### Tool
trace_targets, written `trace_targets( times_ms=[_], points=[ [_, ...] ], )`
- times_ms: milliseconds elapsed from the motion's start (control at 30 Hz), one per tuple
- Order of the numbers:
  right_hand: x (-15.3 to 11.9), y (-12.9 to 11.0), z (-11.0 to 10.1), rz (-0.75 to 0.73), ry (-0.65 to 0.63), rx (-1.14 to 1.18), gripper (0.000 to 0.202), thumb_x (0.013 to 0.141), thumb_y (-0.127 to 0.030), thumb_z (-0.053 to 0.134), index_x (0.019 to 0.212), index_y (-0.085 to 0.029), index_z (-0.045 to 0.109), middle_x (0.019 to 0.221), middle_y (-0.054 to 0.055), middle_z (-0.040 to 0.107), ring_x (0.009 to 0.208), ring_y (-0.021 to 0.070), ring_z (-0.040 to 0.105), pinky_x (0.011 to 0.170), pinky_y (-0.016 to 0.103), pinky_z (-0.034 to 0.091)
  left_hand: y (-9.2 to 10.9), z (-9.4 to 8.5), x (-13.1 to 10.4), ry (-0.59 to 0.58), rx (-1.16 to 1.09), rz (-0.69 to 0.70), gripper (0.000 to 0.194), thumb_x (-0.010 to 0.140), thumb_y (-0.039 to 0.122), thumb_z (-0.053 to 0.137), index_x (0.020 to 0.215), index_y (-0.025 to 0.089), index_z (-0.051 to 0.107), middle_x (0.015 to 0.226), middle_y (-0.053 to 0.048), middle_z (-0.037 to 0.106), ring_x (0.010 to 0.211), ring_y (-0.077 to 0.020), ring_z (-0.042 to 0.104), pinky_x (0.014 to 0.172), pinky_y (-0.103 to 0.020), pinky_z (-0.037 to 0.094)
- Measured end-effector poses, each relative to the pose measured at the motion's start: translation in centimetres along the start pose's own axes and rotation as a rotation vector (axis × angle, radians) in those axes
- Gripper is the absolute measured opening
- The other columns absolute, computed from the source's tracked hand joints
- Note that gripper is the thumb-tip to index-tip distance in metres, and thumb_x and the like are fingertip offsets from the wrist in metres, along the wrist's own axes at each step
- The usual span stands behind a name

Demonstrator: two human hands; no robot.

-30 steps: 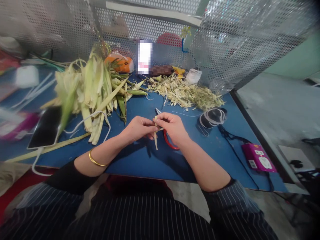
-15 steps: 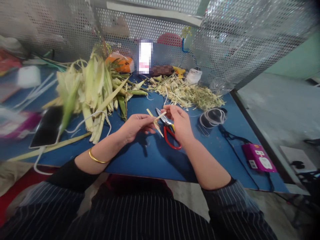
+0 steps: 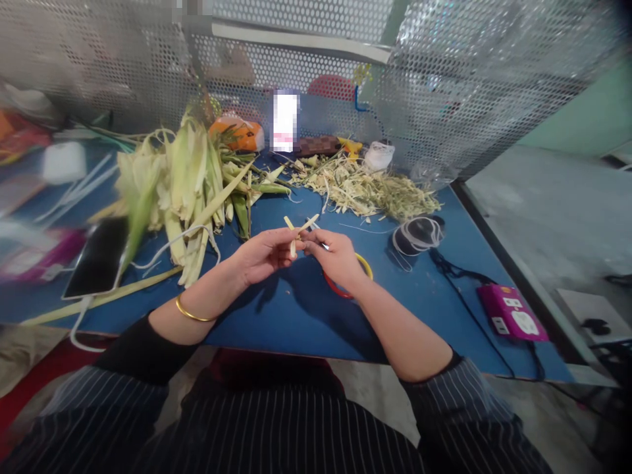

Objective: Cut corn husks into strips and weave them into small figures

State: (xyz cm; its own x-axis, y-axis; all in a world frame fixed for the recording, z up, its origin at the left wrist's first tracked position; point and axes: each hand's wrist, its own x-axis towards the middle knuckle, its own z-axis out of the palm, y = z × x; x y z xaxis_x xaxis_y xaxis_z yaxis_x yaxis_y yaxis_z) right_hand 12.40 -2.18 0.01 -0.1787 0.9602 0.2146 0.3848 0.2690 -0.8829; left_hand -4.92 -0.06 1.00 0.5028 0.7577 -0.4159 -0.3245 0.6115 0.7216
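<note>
Thin, pale corn husk strips (image 3: pixel 295 245) cross each other between my fingertips, with two ends sticking up in a V. My left hand (image 3: pixel 264 253) pinches them where they cross. Against their right side, my right hand (image 3: pixel 336 257) closes its thumb and fingers on the lower part of the strips. Its exact grip is partly hidden. Under my right hand, scissors with red and yellow handles (image 3: pixel 365 264) lie on the blue table, their blades mostly covered by the hand.
A heap of corn husks (image 3: pixel 190 178) lies left, beside a phone (image 3: pixel 96 257) with a white cable. Husk scraps (image 3: pixel 365 187) are spread at the back. Right of my hands are a thread spool (image 3: pixel 417 236) and a purple power box (image 3: pixel 512 311). A perforated screen (image 3: pixel 306 66) borders the table.
My right hand has moved left and down from above the scissors to the strips, and its fingertips now meet my left hand's. The strips have turned more upright.
</note>
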Motion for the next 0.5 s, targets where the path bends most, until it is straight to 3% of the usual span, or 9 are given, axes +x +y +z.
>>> trace_targets(
  times_ms=[367,500],
  points=[
    [-0.1,1.5,0.4,-0.133,0.036,-0.389,0.019,0.089,-0.027,0.052,0.075,-0.022,0.063,0.072,0.0,0.064,0.069,0.0152,0.056,0.067,0.027,0.037,-0.4,0.0,0.5,0.1,0.02,0.087,0.01,0.076,0.019,0.067,0.085,0.014,0.068,0.061,0.002,0.059,0.049,-0.0043,0.052,0.046,-0.015,0.038],
    [0.0,1.8,0.5,-0.175,0.04,-0.474,0.021,0.092,-0.022,0.046,0.088,-0.022,0.066,0.086,0.004,0.07,0.08,0.0182,0.062,0.077,0.03,0.04,-0.4,-0.2,0.5,0.094,0.242,0.216,0.022,0.077,0.031,0.069,0.092,0.015,0.067,0.065,0.0,0.064,0.052,-0.0078,0.056,0.052,-0.018,0.043]
  ],
)
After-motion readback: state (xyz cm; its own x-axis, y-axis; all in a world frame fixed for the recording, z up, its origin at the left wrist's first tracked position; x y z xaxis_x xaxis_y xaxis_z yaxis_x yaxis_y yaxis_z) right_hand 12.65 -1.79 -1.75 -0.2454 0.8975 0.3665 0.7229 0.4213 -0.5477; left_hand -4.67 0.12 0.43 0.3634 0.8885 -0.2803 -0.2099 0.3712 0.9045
